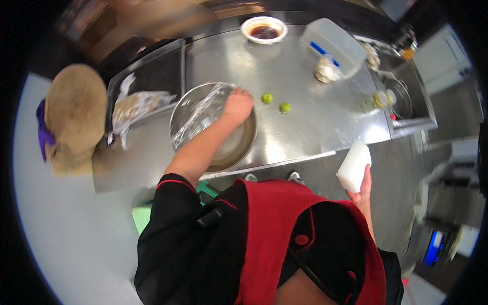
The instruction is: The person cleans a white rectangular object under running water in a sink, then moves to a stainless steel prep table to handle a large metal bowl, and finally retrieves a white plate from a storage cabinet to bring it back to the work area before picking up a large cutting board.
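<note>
A large stainless steel bowl (249, 143) stands on the metal counter in front of me, near its front edge. Crumpled clear plastic wrap (198, 110) lies across the bowl's left part, while the right part is uncovered. My left hand (239, 103) reaches over the bowl to its far right rim, fingers curled down on the wrap's edge there; the fingertips are partly hidden. Off the counter's front edge at the right, my right hand (364, 187) holds a white plastic tub (354, 166) tilted; its contents do not show. Two green limes (267, 98) (285, 107) sit right of the bowl.
A white bowl of dark sauce (264, 32) stands at the back. Rightward are a clear plastic bin (335, 42), a bagged item (326, 70), bottles (379, 99) and a sink (413, 82). Leftward, a dark tray (160, 70) bears a plastic-bagged food (139, 105).
</note>
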A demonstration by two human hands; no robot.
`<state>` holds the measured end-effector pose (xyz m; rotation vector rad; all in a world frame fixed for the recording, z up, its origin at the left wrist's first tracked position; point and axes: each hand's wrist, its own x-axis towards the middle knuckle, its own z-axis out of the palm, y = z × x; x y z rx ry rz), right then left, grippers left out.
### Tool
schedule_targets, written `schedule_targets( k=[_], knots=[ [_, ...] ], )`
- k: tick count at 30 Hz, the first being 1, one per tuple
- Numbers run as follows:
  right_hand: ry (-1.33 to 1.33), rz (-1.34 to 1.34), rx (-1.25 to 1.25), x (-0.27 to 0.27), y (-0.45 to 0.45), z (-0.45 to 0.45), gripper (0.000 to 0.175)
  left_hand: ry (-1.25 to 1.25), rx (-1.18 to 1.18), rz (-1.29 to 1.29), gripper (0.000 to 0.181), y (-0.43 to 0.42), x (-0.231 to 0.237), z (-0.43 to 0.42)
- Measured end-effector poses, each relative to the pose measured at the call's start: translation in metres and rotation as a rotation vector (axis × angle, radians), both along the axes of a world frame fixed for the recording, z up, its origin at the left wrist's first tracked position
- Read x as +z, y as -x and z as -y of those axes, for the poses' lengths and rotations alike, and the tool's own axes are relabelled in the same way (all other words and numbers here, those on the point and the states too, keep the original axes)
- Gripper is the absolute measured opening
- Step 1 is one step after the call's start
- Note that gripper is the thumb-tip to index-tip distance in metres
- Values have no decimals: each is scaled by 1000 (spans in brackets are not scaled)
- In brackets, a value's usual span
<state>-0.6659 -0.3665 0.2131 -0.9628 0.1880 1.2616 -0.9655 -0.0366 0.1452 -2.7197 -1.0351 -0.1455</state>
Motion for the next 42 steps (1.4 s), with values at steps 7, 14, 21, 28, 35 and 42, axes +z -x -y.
schedule_targets(
  k=[7,14,21,28,35,42],
  knots=[
    [-53,-24,-194,-2,39,46,57,-1,-189,-3,7,4,24,-37],
    [-39,-53,-276,-7,59,67,62,169,271,574,16,18,9,-72],
    [-36,-38,-235,-5,59,56,63,993,788,1689,14,67,-22,-140],
    [25,30,-232,3,58,43,59,629,824,1929,10,164,31,-147],
    [19,4,-224,0,54,31,57,345,960,1793,17,314,5,-116],
    [63,-15,-118,0,58,-1,44,113,1249,1602,25,467,-65,-15]
  ],
)
